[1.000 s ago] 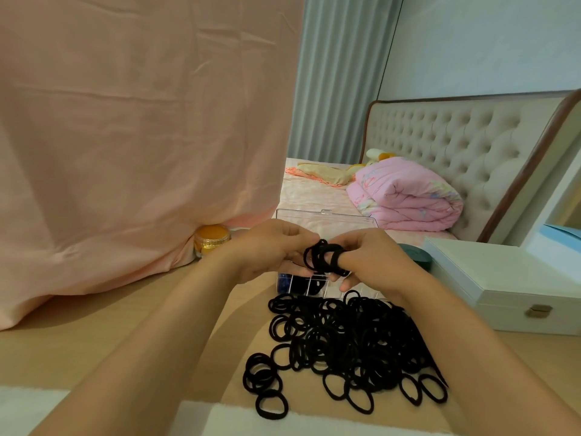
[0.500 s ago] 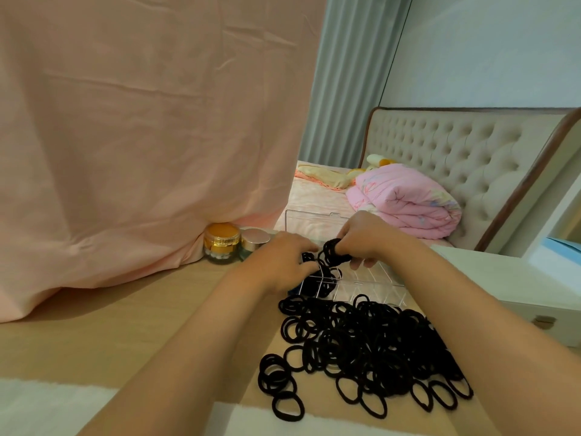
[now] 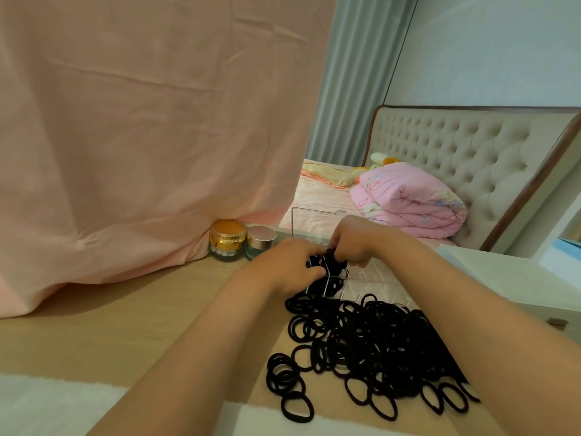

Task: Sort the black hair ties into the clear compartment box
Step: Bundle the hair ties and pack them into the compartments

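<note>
Black hair ties (image 3: 367, 350) lie heaped on the wooden table (image 3: 125, 316), just in front of the clear compartment box (image 3: 371, 283) (its lid stands open behind). Over the box's left compartments, the left hand (image 3: 287, 267) and right hand (image 3: 355, 242) together pinch a bunch of ties (image 3: 330, 262).

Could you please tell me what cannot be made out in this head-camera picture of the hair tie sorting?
- Far compartments of the clear compartment box: hidden behind the left hand and right hand.
- The bunch of hair ties between the hands: fingers cover most of it, so no count.
- The white case: cut off by the right edge.
- The two jars: labels too small to read.
</note>
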`<state>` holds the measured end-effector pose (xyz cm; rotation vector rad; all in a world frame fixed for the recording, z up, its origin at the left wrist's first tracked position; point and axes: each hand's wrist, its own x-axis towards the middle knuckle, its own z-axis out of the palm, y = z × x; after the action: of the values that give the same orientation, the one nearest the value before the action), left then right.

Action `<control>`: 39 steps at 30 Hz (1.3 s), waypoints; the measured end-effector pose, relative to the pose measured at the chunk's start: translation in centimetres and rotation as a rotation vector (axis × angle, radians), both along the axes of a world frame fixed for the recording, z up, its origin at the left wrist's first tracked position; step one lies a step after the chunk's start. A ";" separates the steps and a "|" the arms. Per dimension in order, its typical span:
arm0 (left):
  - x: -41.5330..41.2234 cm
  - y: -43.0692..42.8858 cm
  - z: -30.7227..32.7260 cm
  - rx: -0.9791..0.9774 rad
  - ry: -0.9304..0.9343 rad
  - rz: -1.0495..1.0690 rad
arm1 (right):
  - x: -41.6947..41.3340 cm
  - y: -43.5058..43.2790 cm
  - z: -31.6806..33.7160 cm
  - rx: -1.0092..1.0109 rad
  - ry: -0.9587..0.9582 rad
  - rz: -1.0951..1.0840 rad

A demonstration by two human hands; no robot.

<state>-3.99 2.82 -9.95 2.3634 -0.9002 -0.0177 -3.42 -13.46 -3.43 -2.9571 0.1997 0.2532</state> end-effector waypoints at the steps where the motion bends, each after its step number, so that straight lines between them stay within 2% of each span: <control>1: 0.1 0.0 0.0 0.005 -0.002 0.006 | -0.3 -0.2 0.7 0.084 0.029 -0.006; 6: -0.1 -0.1 0.0 0.007 -0.005 0.014 | -1.6 -1.0 2.6 0.243 0.099 0.023; 9: -0.1 -0.1 -0.1 -0.018 -0.022 0.029 | -2.5 -1.7 2.2 0.340 -0.030 0.037; 13: -0.1 -0.5 -0.2 0.019 -0.131 0.016 | -3.8 -2.0 -0.4 0.245 -0.295 0.132; 16: -0.2 -0.7 -0.3 0.028 -0.150 0.012 | -4.1 -1.7 -2.4 0.167 -0.336 0.119; 19: -0.3 -0.7 -0.4 -0.067 -0.193 0.033 | -4.0 -1.9 -3.1 0.123 -0.352 0.127; 21: -0.4 -0.8 -0.5 -0.100 -0.210 0.004 | -3.9 -2.7 -3.3 0.224 -0.370 0.152; 24: -0.3 -1.0 -0.9 -0.009 -0.221 -0.015 | -4.1 -4.0 -3.6 0.341 -0.423 0.193; 27: -0.2 -1.0 -1.1 0.030 -0.212 0.002 | -4.4 -4.8 -4.1 0.242 -0.401 0.263; 31: -0.1 -0.6 -0.6 -0.093 -0.216 0.045 | -4.8 -4.2 -5.3 0.050 -0.277 0.425; 35: 0.0 -0.2 -0.1 -0.153 -0.275 0.089 | -4.6 -3.6 -6.1 -0.118 -0.243 0.440; 37: -0.1 -0.4 -0.1 -0.114 -0.274 0.039 | -4.6 -3.3 -6.4 -0.153 -0.265 0.464; 39: -0.4 -0.7 -0.4 -0.052 -0.269 0.000 | -4.7 -3.3 -6.5 -0.090 -0.286 0.476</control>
<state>-4.39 2.12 -10.36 2.3523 -1.0128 0.3267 -8.14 -16.76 -9.90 -3.0390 -0.5453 -0.1281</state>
